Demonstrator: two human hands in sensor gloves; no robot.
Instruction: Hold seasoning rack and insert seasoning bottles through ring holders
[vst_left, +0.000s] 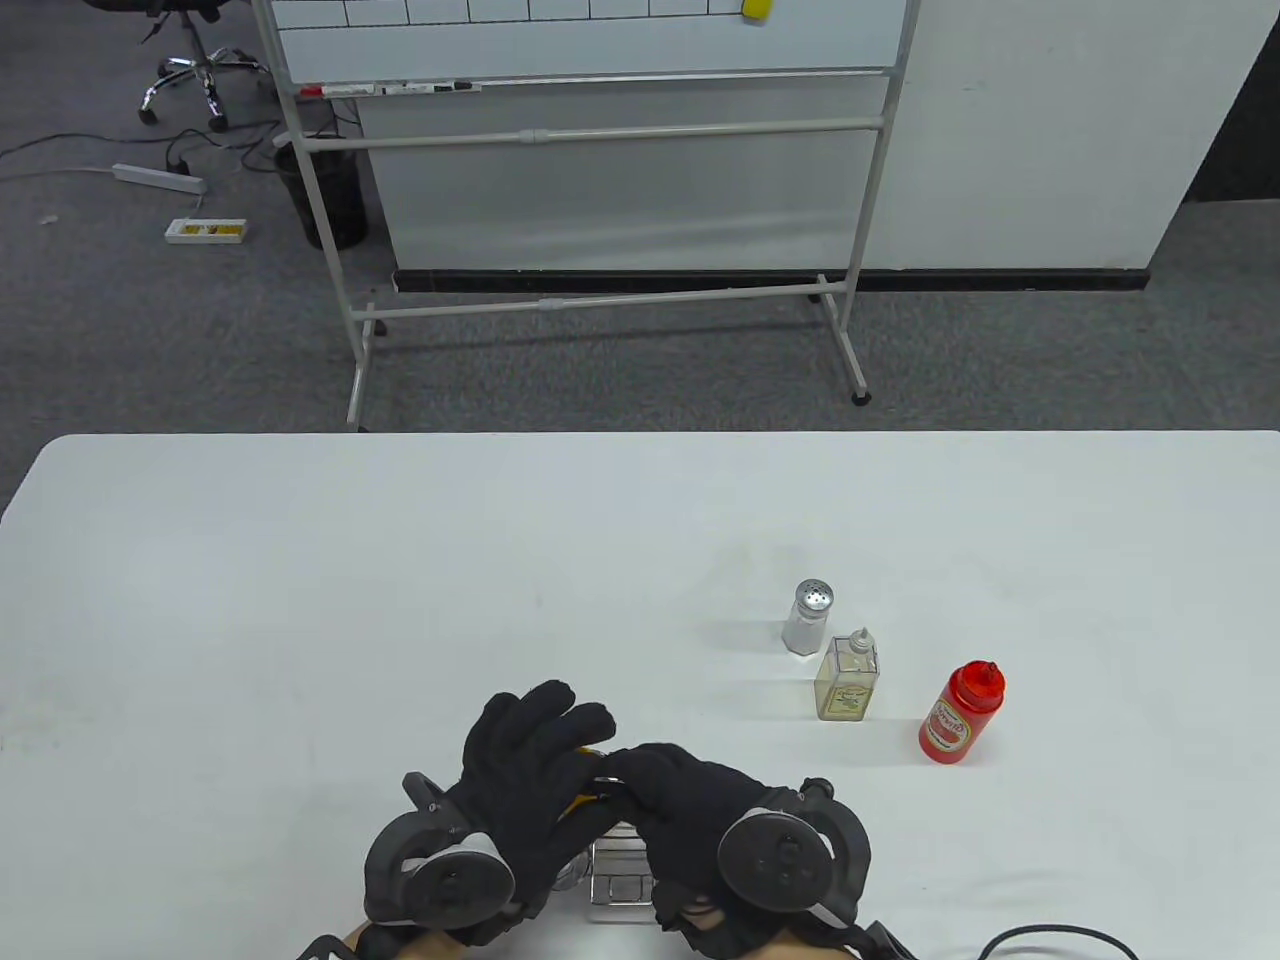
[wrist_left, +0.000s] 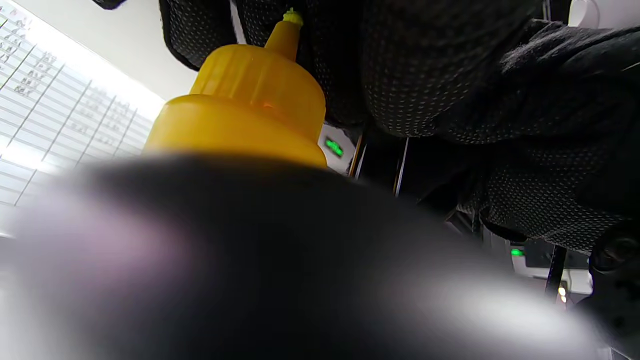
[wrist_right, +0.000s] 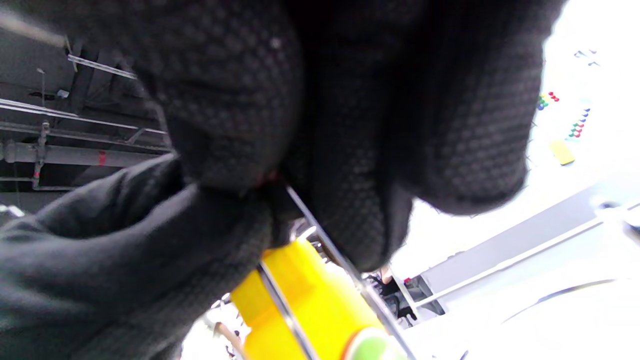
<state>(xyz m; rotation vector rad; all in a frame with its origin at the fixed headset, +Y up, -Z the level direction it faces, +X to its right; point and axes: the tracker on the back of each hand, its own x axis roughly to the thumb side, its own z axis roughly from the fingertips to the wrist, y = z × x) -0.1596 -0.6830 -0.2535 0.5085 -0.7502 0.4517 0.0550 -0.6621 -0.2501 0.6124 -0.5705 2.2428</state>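
— Three bottles wait far right: salt shaker (vst_left: 808, 617), oil bottle (vst_left: 848, 681), ketchup bottle (vst_left: 961, 713). What now?

— Your right hand (vst_left: 700, 815) pinches the wire seasoning rack (vst_left: 617, 880), near edge. Your left hand (vst_left: 530, 770) grips the yellow mustard bottle (wrist_left: 250, 107). Lower it straight.
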